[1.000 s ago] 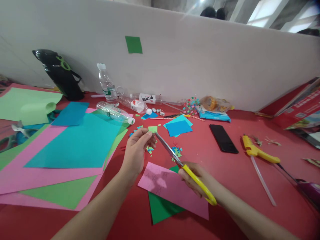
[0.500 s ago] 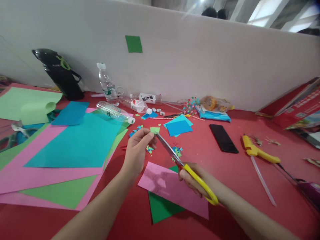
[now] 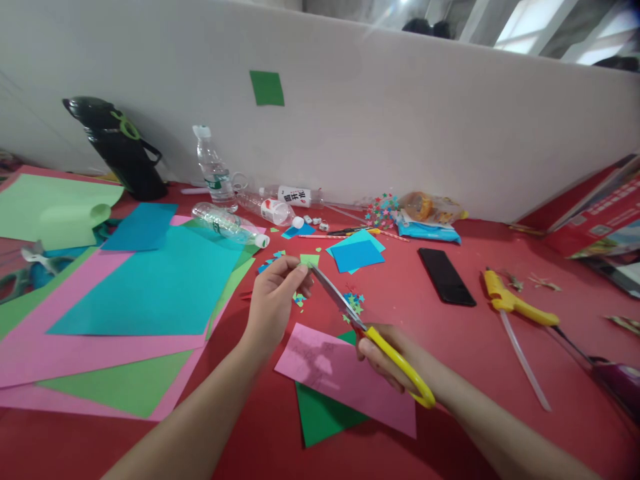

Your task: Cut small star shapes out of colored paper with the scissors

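Note:
Between thumb and fingers, my left hand (image 3: 276, 293) pinches a small light green piece of paper (image 3: 310, 260). My right hand (image 3: 387, 353) grips yellow-handled scissors (image 3: 345, 305), their blades pointing up and left with the tips at the lower edge of that piece. The blades look nearly closed; whether paper lies between them I cannot tell. Under my right hand lies a pink paper sheet (image 3: 340, 383) with faint drawn lines, over a dark green sheet (image 3: 325, 417). Small cut paper stars (image 3: 355, 303) are scattered on the red table behind the scissors.
Large coloured sheets (image 3: 150, 293) cover the left, with pliers (image 3: 37, 260) on them. Plastic bottles (image 3: 227, 225) and a black flask (image 3: 117, 150) stand or lie along the wall. Blue squares (image 3: 358, 256), a phone (image 3: 447, 277) and a yellow glue gun (image 3: 520, 303) lie to the right.
Almost nothing differs. Both hands, the light green paper and the scissors hold nearly the same position; the whole view has shifted very slightly.

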Available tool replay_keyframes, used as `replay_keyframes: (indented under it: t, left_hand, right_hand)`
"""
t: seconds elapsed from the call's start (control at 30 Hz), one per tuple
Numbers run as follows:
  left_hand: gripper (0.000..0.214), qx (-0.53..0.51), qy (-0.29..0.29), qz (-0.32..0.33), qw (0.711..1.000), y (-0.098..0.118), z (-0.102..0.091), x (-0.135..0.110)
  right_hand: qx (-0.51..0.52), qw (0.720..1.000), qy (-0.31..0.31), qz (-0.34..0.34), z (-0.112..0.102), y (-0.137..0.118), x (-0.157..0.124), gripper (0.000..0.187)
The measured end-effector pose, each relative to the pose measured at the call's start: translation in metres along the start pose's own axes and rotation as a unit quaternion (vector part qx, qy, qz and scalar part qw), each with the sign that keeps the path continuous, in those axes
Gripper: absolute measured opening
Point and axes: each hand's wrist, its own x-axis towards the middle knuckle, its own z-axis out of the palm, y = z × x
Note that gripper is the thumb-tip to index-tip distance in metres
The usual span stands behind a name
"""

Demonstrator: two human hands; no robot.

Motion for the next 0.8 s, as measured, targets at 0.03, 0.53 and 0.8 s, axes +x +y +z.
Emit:
replay_keyframes:
  t: [0.03, 0.53, 0.8]
  left_hand:
    - [0.014, -0.001, -0.001, -0.002, 1.000, 0.000, 0.000, 0.000]
    - [0.016, 0.022, 0.005, 0.002, 1.000, 0.003, 0.001, 0.000]
    - [0.017, 0.028, 0.001, 0.005, 1.000, 0.003, 0.001, 0.000]
  right_hand:
    - [-0.001, 1.000, -0.003, -0.004, 0.000, 0.000, 0.000, 0.051]
    - [0.039, 0.999, 0.005, 0.022, -0.001, 0.011, 0.005, 0.026]
    - [0.048, 0.998, 0.016, 0.038, -0.001, 0.005, 0.002, 0.030]
